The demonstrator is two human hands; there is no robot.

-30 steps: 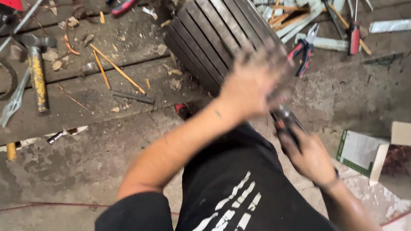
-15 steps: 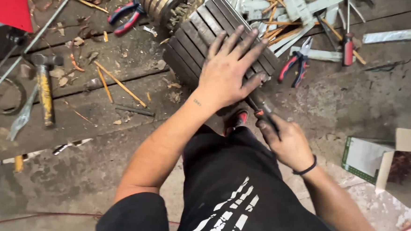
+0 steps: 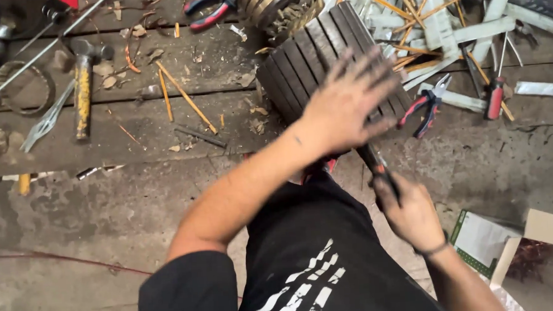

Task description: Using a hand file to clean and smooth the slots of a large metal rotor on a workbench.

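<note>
Pressing left hand [image 3: 343, 108] flat on dark ribbed metal cylinder [image 3: 312, 62], fingers spread wide over ribs; cylinder sits on wooden bench [image 3: 161, 127], propped toward lap; right hand [image 3: 412, 214] wrapped tight round dark-handled tool [image 3: 378, 166] poking under cylinder; red-blue pliers [image 3: 422, 107] just beside; hammer [image 3: 82, 87] far left.

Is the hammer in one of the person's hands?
No, the hammer lies alone on the boards far left, while the left hand presses the ribbed block.
</note>
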